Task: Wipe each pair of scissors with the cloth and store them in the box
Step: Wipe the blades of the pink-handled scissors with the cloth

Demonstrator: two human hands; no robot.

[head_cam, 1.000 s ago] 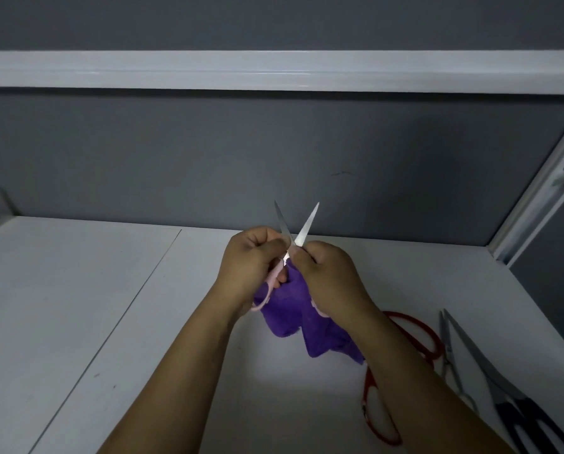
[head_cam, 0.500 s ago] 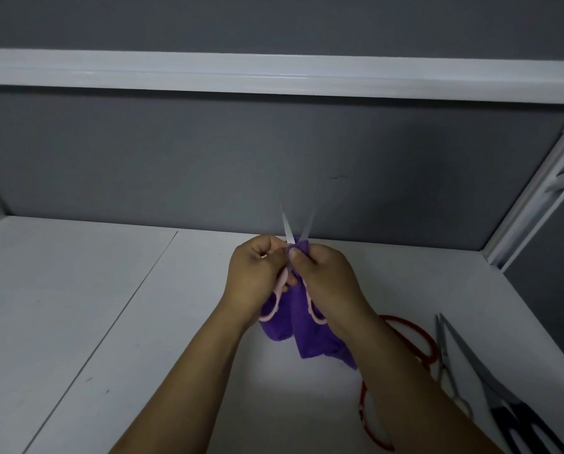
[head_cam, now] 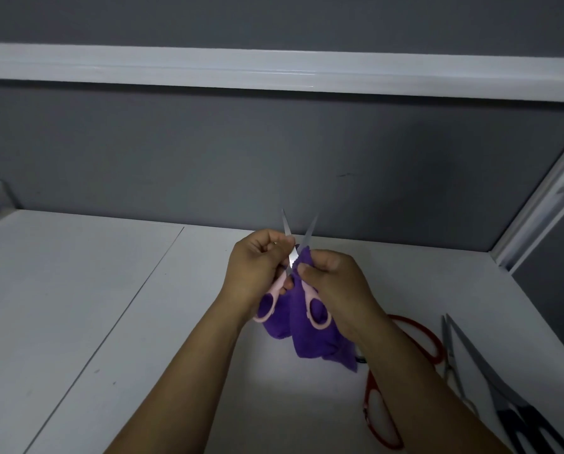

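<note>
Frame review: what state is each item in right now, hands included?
pink scissors: blades spread open, tips up, held off the table.
purple cloth: bunched, pinched against one blade, hanging down.
left hand: grips the pink scissors.
right hand: pinches the purple cloth on the blade.
red scissors: lying on the table, partly hidden.
slim silver scissors: lying closed.
black-handled scissors: lying closed.
</note>
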